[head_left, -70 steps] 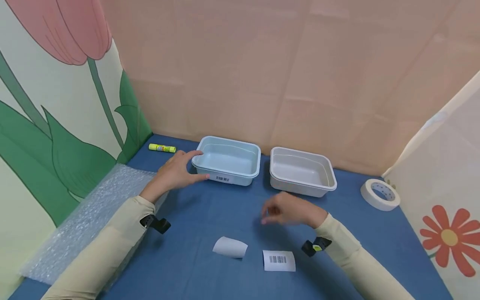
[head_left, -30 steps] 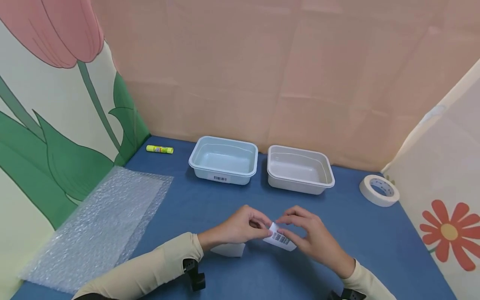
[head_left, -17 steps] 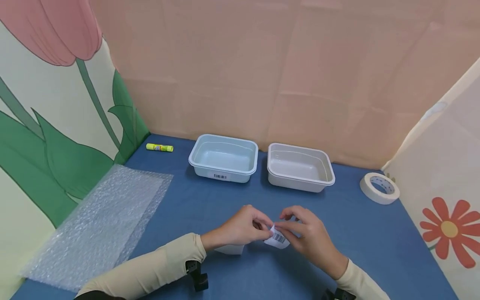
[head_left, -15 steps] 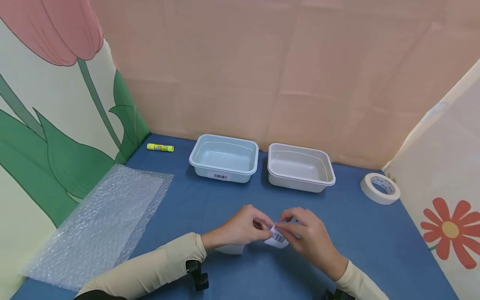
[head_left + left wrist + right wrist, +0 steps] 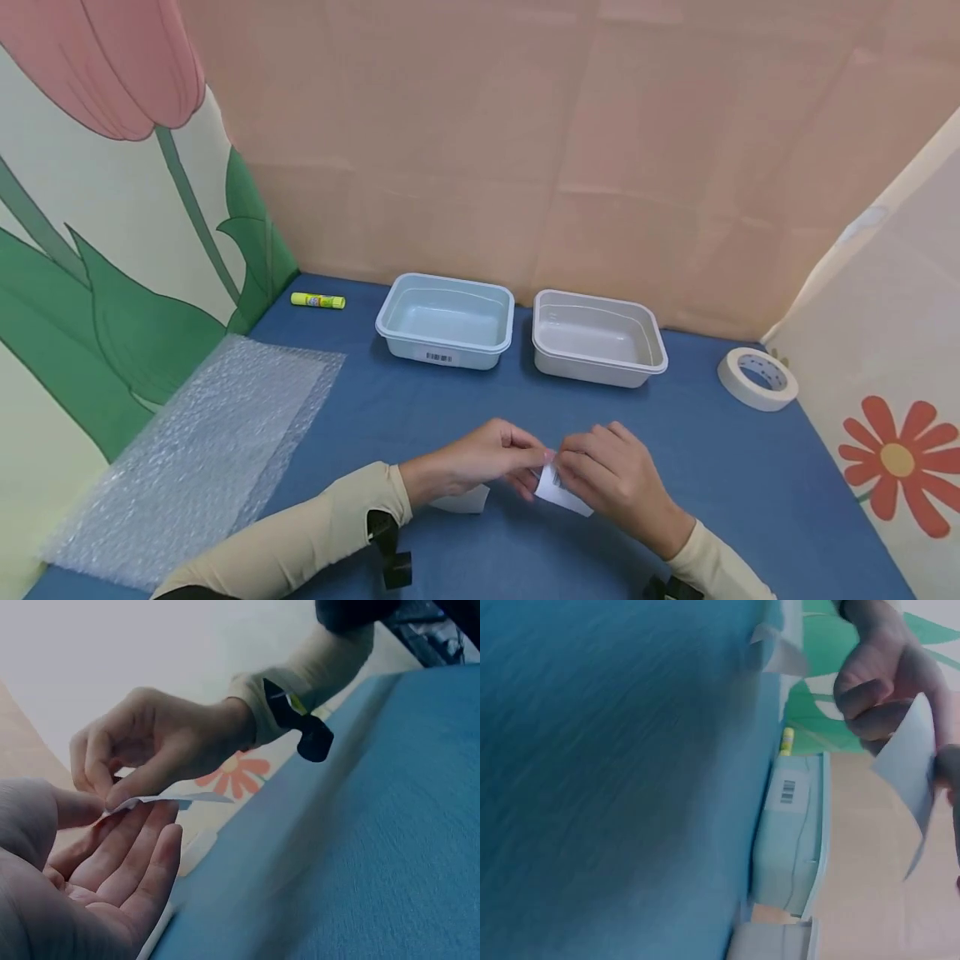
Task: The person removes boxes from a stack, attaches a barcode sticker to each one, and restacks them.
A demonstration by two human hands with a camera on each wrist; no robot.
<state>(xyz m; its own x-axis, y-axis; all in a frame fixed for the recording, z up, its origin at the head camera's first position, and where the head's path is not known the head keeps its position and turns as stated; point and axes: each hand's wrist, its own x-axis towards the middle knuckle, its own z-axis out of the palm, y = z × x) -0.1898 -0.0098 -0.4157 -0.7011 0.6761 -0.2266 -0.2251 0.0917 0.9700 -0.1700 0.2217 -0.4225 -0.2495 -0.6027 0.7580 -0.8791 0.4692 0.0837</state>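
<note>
Both hands meet over the front middle of the table at a white barcode label (image 5: 561, 495). My left hand (image 5: 487, 458) pinches one edge between thumb and forefinger; its other fingers extend beneath, as the left wrist view shows. The right hand (image 5: 618, 483) has its fingers curled in and pinches the label near the same corner. In the right wrist view the label (image 5: 911, 757) bends as it hangs. Most of its barcode is covered by the right fingers. A second white paper piece (image 5: 463, 500) lies on the table, partly behind the left wrist.
A light blue tray (image 5: 438, 354) with a barcode label on its front stands at the back, beside a grey tray (image 5: 592, 371). Masking tape (image 5: 780, 392) lies right, a yellow-green glue stick (image 5: 318, 301) back left, and bubble wrap (image 5: 217, 442) along the left.
The left hand has left the blue tray and come to the label, which was lifted off the table. Lately the right fingers have curled in and the label has turned.
</note>
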